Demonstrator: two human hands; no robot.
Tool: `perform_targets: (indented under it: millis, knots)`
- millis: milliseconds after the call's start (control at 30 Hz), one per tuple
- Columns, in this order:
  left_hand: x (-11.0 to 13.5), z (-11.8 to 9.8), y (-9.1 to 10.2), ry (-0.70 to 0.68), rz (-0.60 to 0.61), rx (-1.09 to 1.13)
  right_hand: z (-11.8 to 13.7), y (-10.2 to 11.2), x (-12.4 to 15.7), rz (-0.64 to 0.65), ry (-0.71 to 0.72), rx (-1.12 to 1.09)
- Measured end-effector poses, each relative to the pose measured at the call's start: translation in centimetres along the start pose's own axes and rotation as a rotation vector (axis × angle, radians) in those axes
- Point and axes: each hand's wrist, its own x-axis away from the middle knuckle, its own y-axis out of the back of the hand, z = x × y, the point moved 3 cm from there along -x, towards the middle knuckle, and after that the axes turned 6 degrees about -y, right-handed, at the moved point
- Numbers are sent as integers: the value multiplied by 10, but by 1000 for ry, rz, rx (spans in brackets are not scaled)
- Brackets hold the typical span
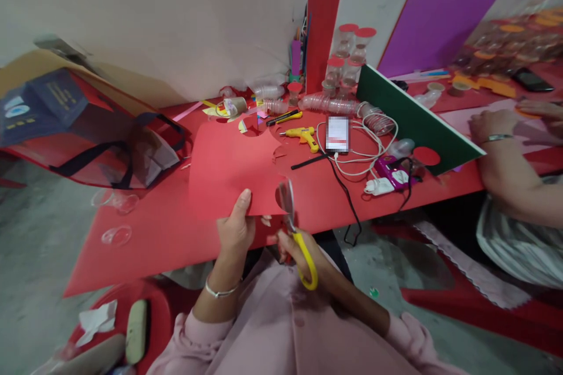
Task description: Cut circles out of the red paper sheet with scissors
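Observation:
A sheet of red paper (233, 167) with rounded cut-outs along its right and upper edges is held over the red table. My left hand (237, 225) grips its lower edge, thumb on top and the other fingers beneath. In my right hand (297, 249) is a pair of scissors (310, 263) with yellow handles, the blades pointing up at the paper's lower right corner. Those blades stand apart around a curved edge there. Just beyond the sheet lie a yellow glue gun (303, 136) and a yellow-and-black cutter knife (285, 118).
A phone (338, 133), white cables and a purple power strip (389, 174) lie right of the paper, before a green board (413, 123). Plastic bottle pieces (328, 104) line the wall. A large bag (88, 129) stands left. At right, another person's hand (495, 123) rests on pink paper.

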Motion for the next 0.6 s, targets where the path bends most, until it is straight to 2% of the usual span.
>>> perform_targets:
  millis: [233,367,500,600]
  knots:
    - [4,4,-1,-30,-10,-53,12,-11,-2,-7,10,4]
    - [10,3,4,-37,-55,-49,4,-17,-6,-12,-8,-6]
    - [19,3,1,-16,-11,-72,-2,-23,-8,6,19,-15]
    - [23,3,-1,-31,-47,-77,-2,-21,-11,13,40,-41]
